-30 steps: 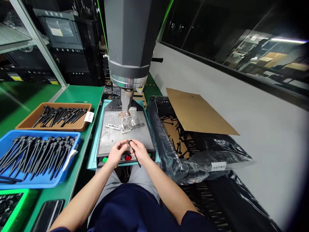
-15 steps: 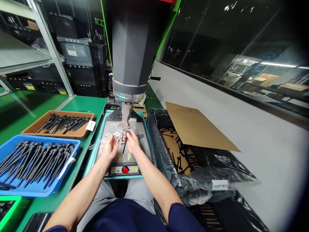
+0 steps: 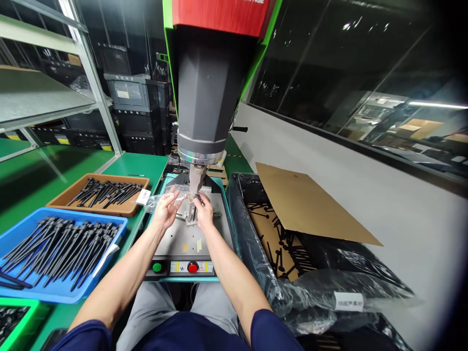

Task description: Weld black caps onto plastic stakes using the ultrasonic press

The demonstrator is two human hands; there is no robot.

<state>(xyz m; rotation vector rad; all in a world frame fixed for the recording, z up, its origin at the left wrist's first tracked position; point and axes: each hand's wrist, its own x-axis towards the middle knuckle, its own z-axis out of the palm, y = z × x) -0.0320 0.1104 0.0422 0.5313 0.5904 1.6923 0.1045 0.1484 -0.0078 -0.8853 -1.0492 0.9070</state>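
Note:
My left hand (image 3: 167, 209) is closed on a clear plastic bag (image 3: 153, 201), its thumb and fingertips pinching it left of the machine's metal tip. The bag trails off to the left. In the fingers of my right hand (image 3: 204, 210) is a black rod-shaped part (image 3: 199, 198), mostly hidden by the hand. That hand is at a small metal fixture (image 3: 190, 214), just below the tip (image 3: 196, 178) of the large press-like machine (image 3: 203, 92). Whether the part touches the fixture, I cannot tell.
At left, a blue tray (image 3: 82, 292) and a brown tray (image 3: 124, 208) hold several black rods. A green bin (image 3: 27, 324) stands nearer. On the right, a plastic-lined box (image 3: 252, 243) holds black parts under cardboard (image 3: 314, 204). Red (image 3: 193, 267) and green (image 3: 157, 267) buttons sit in front.
My right hand has raised the black part from a downward slant to the fixture under the tip. My left hand has moved slightly with the bag. The view has tilted up.

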